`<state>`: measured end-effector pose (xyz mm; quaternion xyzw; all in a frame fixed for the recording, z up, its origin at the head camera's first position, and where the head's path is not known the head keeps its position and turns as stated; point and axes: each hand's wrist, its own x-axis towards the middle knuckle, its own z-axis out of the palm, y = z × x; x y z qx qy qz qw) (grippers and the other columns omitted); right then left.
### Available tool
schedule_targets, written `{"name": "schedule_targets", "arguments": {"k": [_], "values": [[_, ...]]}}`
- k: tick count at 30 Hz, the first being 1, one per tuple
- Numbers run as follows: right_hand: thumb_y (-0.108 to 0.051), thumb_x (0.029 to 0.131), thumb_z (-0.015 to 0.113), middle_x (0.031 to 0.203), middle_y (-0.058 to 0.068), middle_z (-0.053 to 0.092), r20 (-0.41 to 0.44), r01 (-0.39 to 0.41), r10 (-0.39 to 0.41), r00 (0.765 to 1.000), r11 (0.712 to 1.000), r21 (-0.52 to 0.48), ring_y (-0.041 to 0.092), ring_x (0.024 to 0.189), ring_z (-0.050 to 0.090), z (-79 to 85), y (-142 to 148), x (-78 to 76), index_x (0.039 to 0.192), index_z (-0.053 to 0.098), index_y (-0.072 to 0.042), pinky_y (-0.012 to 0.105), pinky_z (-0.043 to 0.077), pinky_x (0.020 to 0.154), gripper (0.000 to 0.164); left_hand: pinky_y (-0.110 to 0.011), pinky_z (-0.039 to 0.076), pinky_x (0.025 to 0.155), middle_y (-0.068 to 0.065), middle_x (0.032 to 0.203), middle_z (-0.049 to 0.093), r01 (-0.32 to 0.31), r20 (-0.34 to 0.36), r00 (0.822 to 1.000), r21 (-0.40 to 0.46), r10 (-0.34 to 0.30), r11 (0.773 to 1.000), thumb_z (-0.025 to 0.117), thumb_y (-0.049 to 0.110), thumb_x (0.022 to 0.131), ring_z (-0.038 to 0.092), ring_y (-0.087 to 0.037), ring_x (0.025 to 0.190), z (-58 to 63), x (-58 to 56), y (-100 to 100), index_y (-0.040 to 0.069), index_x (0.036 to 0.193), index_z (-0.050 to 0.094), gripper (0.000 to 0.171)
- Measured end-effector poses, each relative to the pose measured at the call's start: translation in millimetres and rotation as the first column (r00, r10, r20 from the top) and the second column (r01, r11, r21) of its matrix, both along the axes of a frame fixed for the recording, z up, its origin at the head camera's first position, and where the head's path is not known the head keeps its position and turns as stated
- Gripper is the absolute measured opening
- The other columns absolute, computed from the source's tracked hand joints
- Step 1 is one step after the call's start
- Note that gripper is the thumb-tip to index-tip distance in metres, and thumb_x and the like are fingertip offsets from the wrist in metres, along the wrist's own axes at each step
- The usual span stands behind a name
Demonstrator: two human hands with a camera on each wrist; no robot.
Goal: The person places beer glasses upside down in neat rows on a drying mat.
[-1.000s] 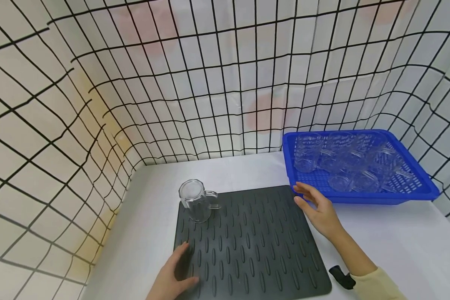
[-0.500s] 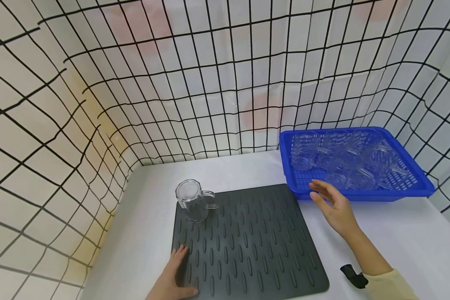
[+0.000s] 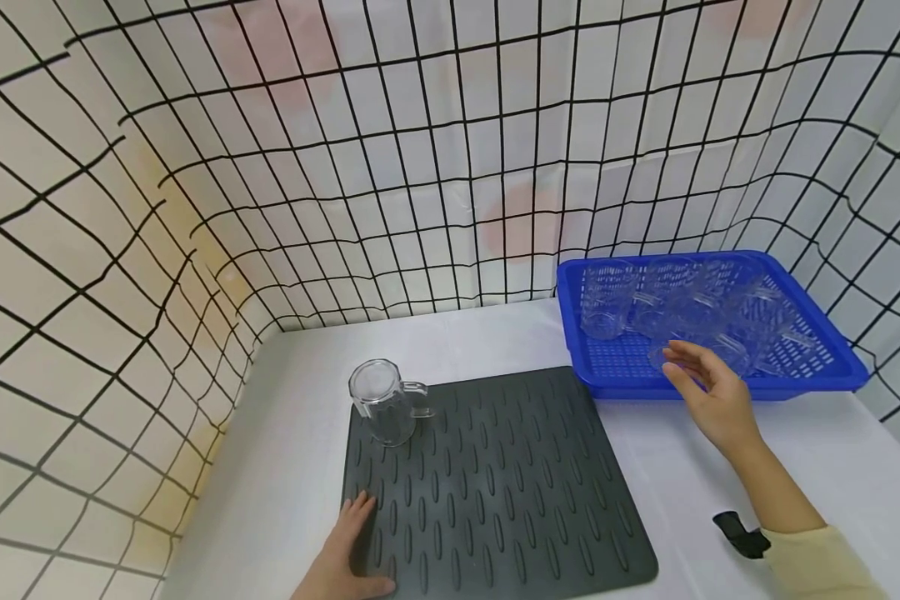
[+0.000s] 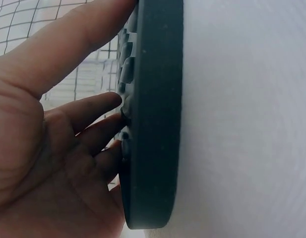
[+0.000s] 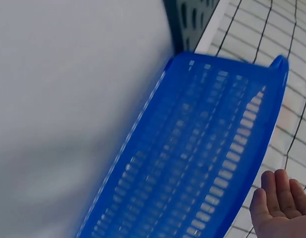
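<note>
My left hand (image 3: 341,554) rests on the left edge of a dark grey ribbed rubber mat (image 3: 495,492). In the left wrist view its spread fingers (image 4: 95,106) touch the mat's upper face and hold nothing else. A clear glass mug (image 3: 387,408) stands on the mat's far left corner, handle to the right. My right hand (image 3: 720,408) hovers at the front rim of a blue plastic basket (image 3: 622,390), fingers loosely bent with nothing in them. Several clear glass mugs (image 3: 606,321) lie in the basket; the hand hides part of the nearest ones.
Black wire grid panels (image 3: 420,167) stand behind and on both sides of the white tabletop (image 3: 292,417). A black strap-like piece (image 3: 742,535) sits by the right sleeve (image 3: 817,567). The basket is close to the back grid.
My right hand has moved right, from the mat's far right corner to the basket's front rim. My left hand has settled onto the mat's edge. The view has shifted slightly.
</note>
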<state>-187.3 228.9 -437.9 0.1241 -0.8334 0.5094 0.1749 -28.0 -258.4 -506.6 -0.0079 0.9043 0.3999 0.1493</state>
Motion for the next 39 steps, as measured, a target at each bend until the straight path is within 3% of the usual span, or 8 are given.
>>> {"name": "schedule_targets", "arguments": {"k": [3, 6, 10, 14, 19, 25, 34, 39], "values": [[-0.018, 0.101, 0.056, 0.120, -0.011, 0.059, 0.029, 0.059, -0.061, 0.998, 0.996, 0.063, -0.016, 0.109, 0.043, 1.6, 11, -4.3, 0.136, 0.049, 0.005, 0.001, 0.034, 0.086, 0.043, -0.074, 0.014, 0.103, -0.026, 0.157, 0.020, -0.004, 0.000, 1.000, -0.003, 0.004, 1.000, 0.091, 0.033, 0.062, 0.006, -0.052, 0.142, 0.8, 0.6, 0, 0.002, 0.151, 0.031, 0.112], [-0.023, 0.101, 0.055, 0.125, 0.013, 0.060, 0.024, 0.116, -0.121, 0.992, 0.979, 0.165, 0.008, 0.118, 0.052, 2.5, 23, -8.5, 0.136, 0.050, 0.004, 0.010, 0.036, 0.094, 0.044, -0.074, 0.015, 0.103, -0.025, 0.157, 0.019, -0.003, -0.001, 1.000, -0.004, 0.003, 1.000, 0.092, 0.033, 0.062, 0.005, -0.051, 0.142, 0.8, 0.6, -1, 0.002, 0.151, 0.031, 0.112], [-0.020, 0.101, 0.053, 0.125, 0.032, 0.053, -0.013, 0.170, -0.172, 0.985, 0.949, 0.267, 0.051, 0.115, 0.046, 2.2, 39, -15.7, 0.133, 0.049, 0.009, 0.050, 0.038, 0.102, 0.043, -0.074, 0.015, 0.103, -0.025, 0.157, 0.019, -0.009, 0.008, 1.000, -0.010, 0.009, 1.000, 0.092, 0.033, 0.061, 0.005, -0.051, 0.142, 0.6, -0.1, -2, 0.003, 0.151, 0.031, 0.113], [-0.018, 0.100, 0.052, 0.124, 0.037, 0.050, -0.013, 0.208, -0.214, 0.977, 0.931, 0.300, 0.056, 0.115, 0.043, 1.5, 52, -23.7, 0.131, 0.048, 0.012, 0.069, 0.031, 0.094, 0.044, -0.074, 0.015, 0.103, -0.025, 0.157, 0.019, -0.020, 0.023, 1.000, -0.020, 0.020, 1.000, 0.092, 0.033, 0.062, 0.006, -0.051, 0.142, 1.3, -1.5, -2, 0.003, 0.151, 0.031, 0.112], [-0.020, 0.101, 0.049, 0.127, 0.038, 0.047, 0.033, 0.232, -0.257, 0.966, 0.912, 0.339, 0.058, 0.119, 0.040, 1.3, 64, -27.2, 0.134, 0.045, 0.014, 0.070, 0.029, 0.096, 0.047, -0.074, 0.015, 0.103, -0.025, 0.157, 0.019, -0.026, 0.028, 0.999, -0.019, 0.027, 0.999, 0.092, 0.032, 0.062, 0.006, -0.051, 0.142, 2.2, -1.8, -2, 0.003, 0.151, 0.031, 0.112], [-0.022, 0.102, 0.047, 0.128, 0.040, 0.045, 0.092, 0.205, -0.257, 0.962, 0.902, 0.380, 0.059, 0.118, 0.039, -3.4, 72, -30.8, 0.135, 0.041, 0.016, 0.070, 0.030, 0.094, 0.050, -0.075, 0.014, 0.102, -0.026, 0.157, 0.018, -0.020, 0.035, 0.999, -0.001, 0.020, 1.000, 0.092, 0.031, 0.063, 0.005, -0.052, 0.142, 3.0, 0.1, -2, 0.003, 0.151, 0.031, 0.111], [-0.030, 0.101, 0.049, 0.128, 0.045, 0.041, 0.255, 0.056, -0.241, 0.936, 0.821, 0.568, 0.061, 0.109, 0.043, -4.9, 77, -50.5, 0.137, 0.031, 0.021, 0.070, 0.039, 0.083, 0.066, -0.076, 0.014, 0.101, -0.026, 0.157, 0.018, -0.035, 0.053, 0.998, 0.003, 0.035, 0.999, 0.092, 0.030, 0.063, 0.005, -0.053, 0.141, 2.7, -0.6, -1, 0.003, 0.151, 0.031, 0.110], [-0.036, 0.100, 0.048, 0.129, 0.044, 0.042, 0.306, 0.021, -0.246, 0.920, 0.808, 0.588, 0.060, 0.108, 0.046, -1.6, 77, -55.6, 0.138, 0.030, 0.019, 0.068, 0.042, 0.078, 0.069, -0.076, 0.014, 0.101, -0.026, 0.157, 0.019, -0.058, 0.074, 0.996, -0.017, 0.059, 0.998, 0.093, 0.031, 0.061, 0.007, -0.052, 0.142, 2.9, -2.2, 0, 0.003, 0.150, 0.032, 0.111]]}}
